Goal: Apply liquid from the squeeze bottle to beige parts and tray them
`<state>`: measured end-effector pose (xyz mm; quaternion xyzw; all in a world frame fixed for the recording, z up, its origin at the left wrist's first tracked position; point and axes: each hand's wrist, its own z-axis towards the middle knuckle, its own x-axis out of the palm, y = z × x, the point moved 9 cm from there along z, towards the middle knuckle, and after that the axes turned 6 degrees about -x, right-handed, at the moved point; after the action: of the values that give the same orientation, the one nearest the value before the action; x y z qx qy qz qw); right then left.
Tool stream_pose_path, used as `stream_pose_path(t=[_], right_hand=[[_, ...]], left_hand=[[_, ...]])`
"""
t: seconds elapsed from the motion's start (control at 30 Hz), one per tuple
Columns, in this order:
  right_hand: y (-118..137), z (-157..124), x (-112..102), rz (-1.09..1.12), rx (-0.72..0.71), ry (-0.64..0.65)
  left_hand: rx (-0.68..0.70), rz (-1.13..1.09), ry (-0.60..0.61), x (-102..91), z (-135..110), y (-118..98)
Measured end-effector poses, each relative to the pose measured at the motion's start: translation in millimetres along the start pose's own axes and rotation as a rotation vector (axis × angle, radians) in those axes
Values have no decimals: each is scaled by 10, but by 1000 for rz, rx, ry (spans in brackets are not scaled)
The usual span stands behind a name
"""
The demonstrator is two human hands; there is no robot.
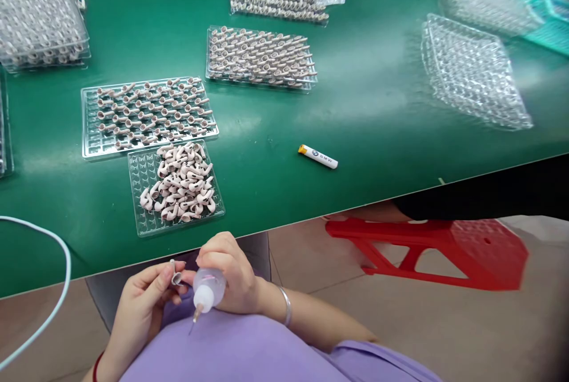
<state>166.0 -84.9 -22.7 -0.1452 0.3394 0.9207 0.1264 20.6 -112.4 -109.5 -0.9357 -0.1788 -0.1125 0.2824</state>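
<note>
Between thumb and fingers, my left hand (144,299) pinches a small white earbud shell (176,278), its round opening showing. Wrapped in my right hand (233,275) is a clear squeeze bottle (208,287) with a white cap and a thin needle tip angled down toward my lap. A finger of the right hand reaches close to the shell; whether it touches I cannot tell. Just beyond my hands, a clear plastic tray (144,225) at the table edge bears a heap of loose earbud shells (184,183). Behind it, another tray (91,136) holds shells in rows.
More filled trays (262,59) lie farther back on the green table (267,174). A white lighter-like tube (317,156) lies mid-table. Stacked clear trays (475,70) stand at the right, near teal baskets (549,29). A cable (66,263) curves at left; a red stool (484,251) stands at right.
</note>
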Motion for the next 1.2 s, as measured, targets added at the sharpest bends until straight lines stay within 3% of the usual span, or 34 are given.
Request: stream_pose_path(t=[0.17,0.4,0.57,0.83,0.93,1.07,1.2], right_hand=[[-63,11,-23,147,64,63],[-241,22,-124,215,395,321],[-350,-87,-209,235,473,184],[-257,48,-235,249,319,157],[-321,11,-184,323,438,157],[-394,-40,19,577,681,147],[-361,-14,187,749,764,175]], left_hand=[[-21,-44,-26,-23,5,10],[-58,-67,-74,-42,-53,-19],[-19,-85,-87,-112,-51,-70],[8,-71,-82,-134,-34,-136],[-6,-52,-56,-116,-32,-122],[-84,-10,36,-21,-58,-51],[-148,51,149,104,-117,4]])
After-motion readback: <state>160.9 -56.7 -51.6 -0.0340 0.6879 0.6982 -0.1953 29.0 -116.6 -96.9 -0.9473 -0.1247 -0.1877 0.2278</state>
